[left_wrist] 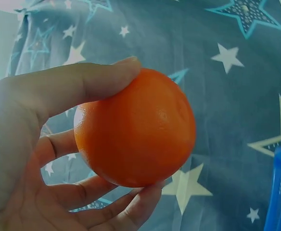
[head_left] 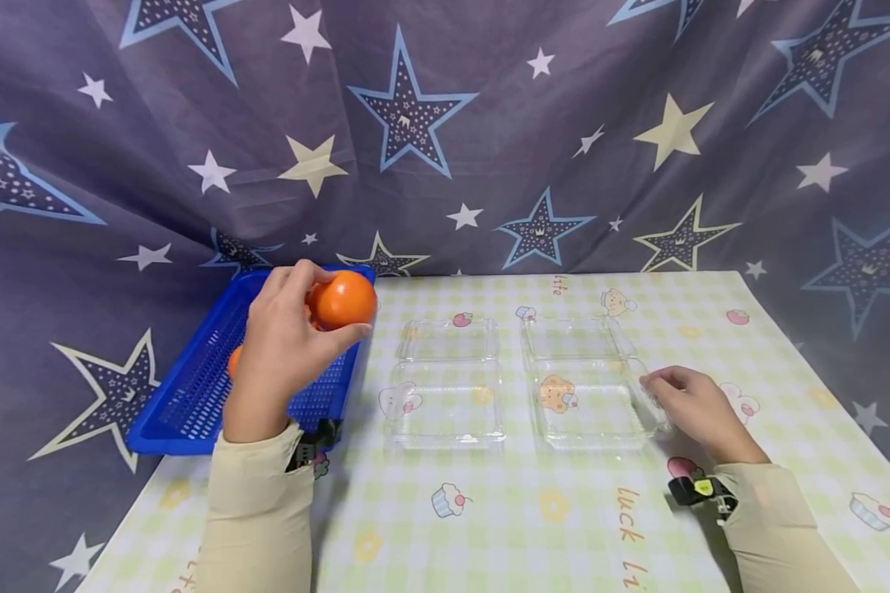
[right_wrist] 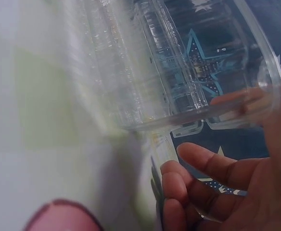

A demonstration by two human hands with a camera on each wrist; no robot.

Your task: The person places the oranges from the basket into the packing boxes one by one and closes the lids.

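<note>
My left hand [head_left: 278, 350] holds an orange [head_left: 346, 299] between thumb and fingers, above the blue basket [head_left: 170, 445]. Close up in the left wrist view, the thumb lies over the top of the orange [left_wrist: 135, 130] and fingertips support it from below. At the right, my right hand [head_left: 700, 412] pinches the side edge of an open clear plastic container [head_left: 593, 436]. In the right wrist view the thumb shows through the clear plastic [right_wrist: 179, 120], while the curled fingers [right_wrist: 198, 156] are outside it; the exact contact is hard to see.
A second open clear container [head_left: 448, 436] lies left of the first, lid part toward the back. More orange fruit [head_left: 234, 362] sits in the basket, partly hidden by my left hand. A checked tablecloth [head_left: 504, 535] covers the table, and a star-patterned curtain [head_left: 445, 214] hangs behind.
</note>
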